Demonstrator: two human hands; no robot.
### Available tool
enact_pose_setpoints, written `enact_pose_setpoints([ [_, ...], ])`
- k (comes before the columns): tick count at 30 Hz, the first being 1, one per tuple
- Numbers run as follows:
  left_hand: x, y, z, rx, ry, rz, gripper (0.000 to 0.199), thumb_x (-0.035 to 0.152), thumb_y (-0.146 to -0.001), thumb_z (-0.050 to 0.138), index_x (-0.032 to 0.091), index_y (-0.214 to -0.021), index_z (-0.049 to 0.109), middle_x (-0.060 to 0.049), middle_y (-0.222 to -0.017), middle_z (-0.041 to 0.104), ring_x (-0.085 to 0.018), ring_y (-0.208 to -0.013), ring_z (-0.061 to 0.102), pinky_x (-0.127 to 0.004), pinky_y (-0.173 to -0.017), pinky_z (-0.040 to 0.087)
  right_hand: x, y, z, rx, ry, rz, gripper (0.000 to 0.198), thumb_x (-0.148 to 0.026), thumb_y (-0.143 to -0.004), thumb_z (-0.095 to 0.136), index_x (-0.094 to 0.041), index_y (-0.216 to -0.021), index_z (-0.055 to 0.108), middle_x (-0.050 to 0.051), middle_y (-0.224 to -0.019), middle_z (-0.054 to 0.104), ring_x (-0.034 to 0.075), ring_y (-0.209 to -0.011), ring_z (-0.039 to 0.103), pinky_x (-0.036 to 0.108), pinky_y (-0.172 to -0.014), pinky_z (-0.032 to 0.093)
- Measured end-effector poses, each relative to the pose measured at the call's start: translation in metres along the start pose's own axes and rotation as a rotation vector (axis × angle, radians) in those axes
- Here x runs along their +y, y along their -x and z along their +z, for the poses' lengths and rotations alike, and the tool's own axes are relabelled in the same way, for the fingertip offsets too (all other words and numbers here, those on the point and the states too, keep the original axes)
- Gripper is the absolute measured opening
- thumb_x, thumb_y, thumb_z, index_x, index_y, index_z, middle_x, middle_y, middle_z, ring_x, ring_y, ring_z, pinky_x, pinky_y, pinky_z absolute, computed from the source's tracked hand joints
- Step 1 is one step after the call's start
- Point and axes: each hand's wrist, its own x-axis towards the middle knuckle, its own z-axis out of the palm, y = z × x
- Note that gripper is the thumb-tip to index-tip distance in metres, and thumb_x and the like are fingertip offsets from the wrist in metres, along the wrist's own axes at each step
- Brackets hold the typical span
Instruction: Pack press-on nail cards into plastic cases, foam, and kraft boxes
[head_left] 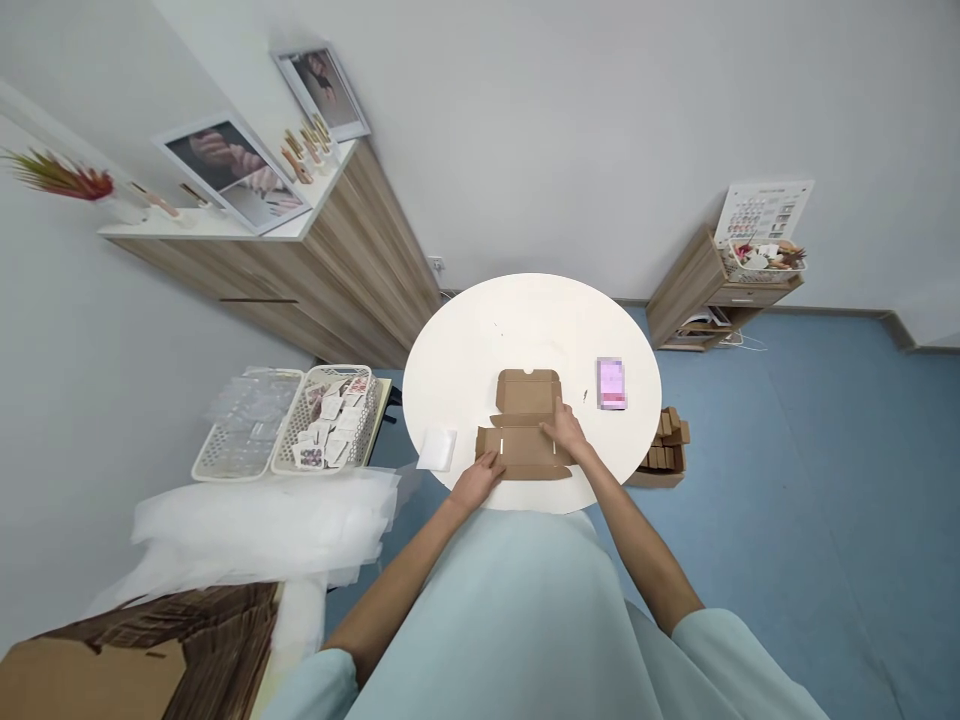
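Observation:
A flat, unfolded brown cardboard mailer box [525,420] lies on the round white table [525,320] near its front edge. My left hand [478,478] rests on the box's lower left corner, fingers pressing the cardboard. At the box's right side my right hand [564,430] lies with its fingers on a flap. Neither hand lifts it. A small white packet [437,449] lies left of the box. A pink rectangular item [611,383] lies to the right.
Two white baskets [285,432] with small packets stand at the left, above sheets of clear wrap [262,530]. A stack of brown cardboard [664,450] sits on the blue floor right of the table. Wooden cabinets stand against the wall.

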Motion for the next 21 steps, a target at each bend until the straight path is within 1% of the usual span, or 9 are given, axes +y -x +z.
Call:
enact_pose_setpoints([
  [3,0.010,-0.005,-0.005,-0.025,-0.005,-0.023,0.027,0.023,-0.101,0.054,0.023,-0.114,0.078,-0.010,-0.144,0.064,-0.028,-0.135,0.061,-0.041,-0.111,0.053,-0.005,-0.006,0.007,-0.056,0.052,0.024,0.079,-0.030,-0.095,0.066,-0.021,-0.165,0.030,0.020,-0.150,0.053,0.032,-0.120,0.069,0.039,-0.096,0.054],
  [5,0.015,-0.009,-0.010,-0.032,0.002,-0.013,0.030,0.022,-0.102,0.052,0.023,-0.114,0.080,-0.011,-0.137,0.067,-0.027,-0.131,0.063,-0.038,-0.110,0.053,-0.003,-0.005,0.011,-0.046,0.086,-0.001,0.078,-0.033,-0.095,0.066,-0.025,-0.165,0.031,0.018,-0.151,0.051,0.031,-0.115,0.070,0.038,-0.093,0.055],
  [7,0.015,-0.011,-0.015,-0.032,0.024,0.002,0.033,0.018,-0.101,0.051,0.024,-0.116,0.080,-0.010,-0.134,0.069,-0.026,-0.129,0.065,-0.037,-0.109,0.053,0.001,0.001,0.015,-0.038,0.123,-0.035,0.083,-0.040,-0.095,0.070,-0.028,-0.166,0.029,0.018,-0.152,0.049,0.030,-0.114,0.070,0.039,-0.093,0.055],
  [11,0.011,-0.012,-0.020,-0.023,0.067,-0.031,0.039,0.010,-0.096,0.052,0.026,-0.116,0.081,-0.007,-0.138,0.071,-0.025,-0.128,0.068,-0.034,-0.109,0.053,0.011,0.018,0.020,-0.083,0.189,-0.105,0.110,-0.050,-0.084,0.084,-0.030,-0.171,0.020,0.020,-0.157,0.043,0.036,-0.127,0.065,0.043,-0.098,0.055],
  [15,0.012,-0.012,-0.020,0.016,0.114,-0.178,0.037,0.012,-0.094,0.056,0.028,-0.118,0.078,-0.004,-0.143,0.071,-0.026,-0.129,0.070,-0.036,-0.111,0.053,0.023,0.031,0.020,-0.212,0.190,-0.157,0.136,-0.050,-0.072,0.095,-0.031,-0.173,0.006,0.024,-0.166,0.029,0.041,-0.137,0.058,0.047,-0.104,0.053],
  [17,0.014,-0.012,-0.020,0.033,0.156,-0.284,0.045,0.011,-0.092,0.058,0.029,-0.131,0.071,-0.004,-0.139,0.074,-0.027,-0.124,0.072,-0.037,-0.109,0.053,0.028,0.034,0.019,-0.237,0.179,-0.169,0.139,-0.048,-0.071,0.095,-0.032,-0.174,0.002,0.024,-0.169,0.025,0.041,-0.139,0.057,0.048,-0.107,0.052],
  [18,0.015,-0.012,-0.020,0.051,0.183,-0.331,0.054,0.011,-0.091,0.059,0.029,-0.142,0.063,-0.004,-0.137,0.075,-0.026,-0.122,0.072,-0.038,-0.108,0.054,0.030,0.034,0.019,-0.233,0.178,-0.173,0.139,-0.046,-0.072,0.095,-0.032,-0.174,0.001,0.024,-0.169,0.025,0.041,-0.141,0.056,0.048,-0.108,0.051],
  [20,0.017,-0.015,-0.020,0.100,0.235,-0.395,0.074,0.011,-0.091,0.061,0.026,-0.160,0.041,-0.006,-0.137,0.075,-0.026,-0.121,0.072,-0.037,-0.106,0.054,0.033,0.034,0.019,-0.222,0.181,-0.178,0.137,-0.044,-0.074,0.095,-0.032,-0.174,0.001,0.024,-0.169,0.025,0.041,-0.143,0.054,0.048,-0.108,0.051],
  [21,0.018,-0.016,-0.021,0.119,0.246,-0.411,0.081,0.012,-0.091,0.063,0.025,-0.165,0.032,-0.007,-0.137,0.074,-0.025,-0.121,0.072,-0.036,-0.105,0.054,0.033,0.034,0.019,-0.225,0.185,-0.180,0.138,-0.044,-0.073,0.095,-0.032,-0.174,0.001,0.024,-0.169,0.025,0.041,-0.143,0.054,0.048,-0.108,0.051],
])
